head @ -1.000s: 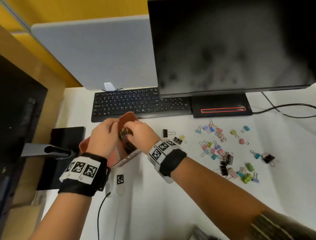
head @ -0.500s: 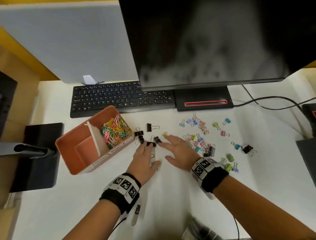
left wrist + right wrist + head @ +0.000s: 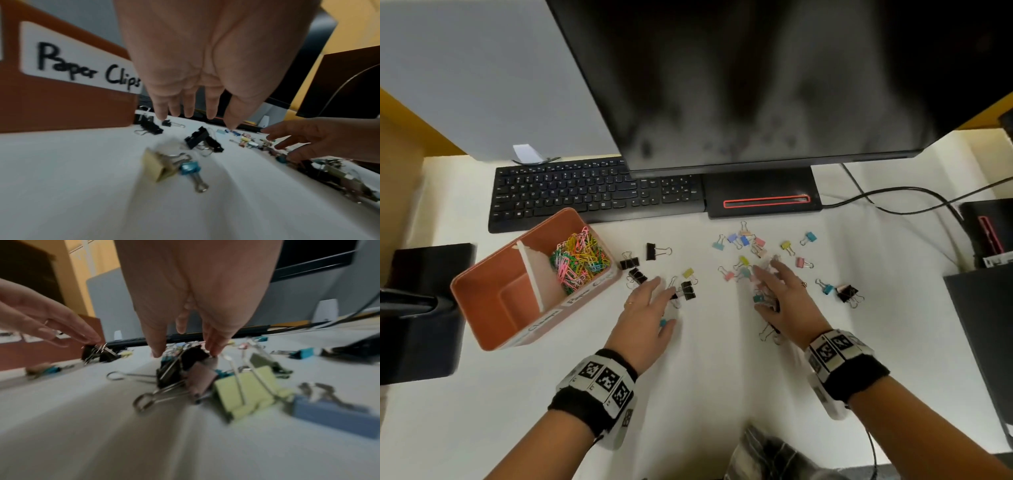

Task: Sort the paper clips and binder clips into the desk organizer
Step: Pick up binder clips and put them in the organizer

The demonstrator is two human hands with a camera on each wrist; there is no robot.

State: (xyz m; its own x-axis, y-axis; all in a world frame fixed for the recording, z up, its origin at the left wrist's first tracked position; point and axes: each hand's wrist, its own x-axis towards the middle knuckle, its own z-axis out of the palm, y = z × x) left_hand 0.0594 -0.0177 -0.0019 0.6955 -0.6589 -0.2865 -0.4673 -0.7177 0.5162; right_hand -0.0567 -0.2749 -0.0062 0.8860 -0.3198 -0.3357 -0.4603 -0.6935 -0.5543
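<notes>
A terracotta desk organizer [image 3: 493, 329] stands at the left; its right compartment holds a heap of coloured paper clips [image 3: 578, 262], its left compartment looks bare. A label on its wall reads "Paper Clips" [image 3: 82, 65]. Black binder clips [image 3: 635, 270] lie beside it, and coloured binder clips [image 3: 753, 246] are scattered to the right. My left hand [image 3: 650, 305] hovers palm down with straight fingers over black clips [image 3: 201, 139] and a blue clip [image 3: 190, 168]. My right hand [image 3: 780, 294] reaches flat over a cluster of clips [image 3: 185, 369], fingers spread, holding nothing.
A black keyboard [image 3: 592, 192] and a monitor stand [image 3: 763, 195] lie behind the clips, under a large dark screen. Cables [image 3: 893, 202] run at the back right. Dark boxes sit at the right edge [image 3: 983, 308] and the left edge [image 3: 421, 308].
Both hands left the organizer, where they were a second ago, and came down over the binder clips. In the last half second the right hand moved further right.
</notes>
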